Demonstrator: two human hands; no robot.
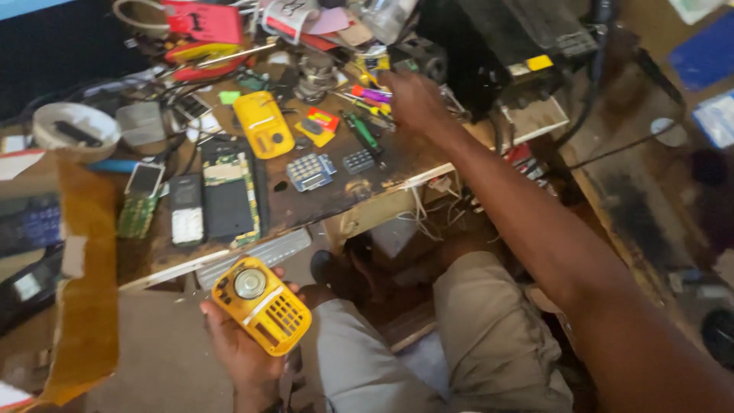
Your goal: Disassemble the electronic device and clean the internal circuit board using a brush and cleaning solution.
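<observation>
My left hand (243,348) holds a yellow phone housing (261,304) with a round speaker and keypad holes, below the bench's front edge and above my lap. My right hand (411,98) reaches far across the worn wooden workbench (306,205) to a cluster of screwdrivers (368,95) with coloured handles; its fingers are among them, and I cannot tell whether it grips one. A second yellow phone cover (262,124) lies on the bench between the hands, next to a green circuit board (228,195).
Loose keypads (310,171), several small phones (186,209) and a white bowl (75,128) crowd the bench. A black machine (505,46) stands at the back right, with cables hanging. A red-and-yellow tool pile (200,34) sits at the far edge.
</observation>
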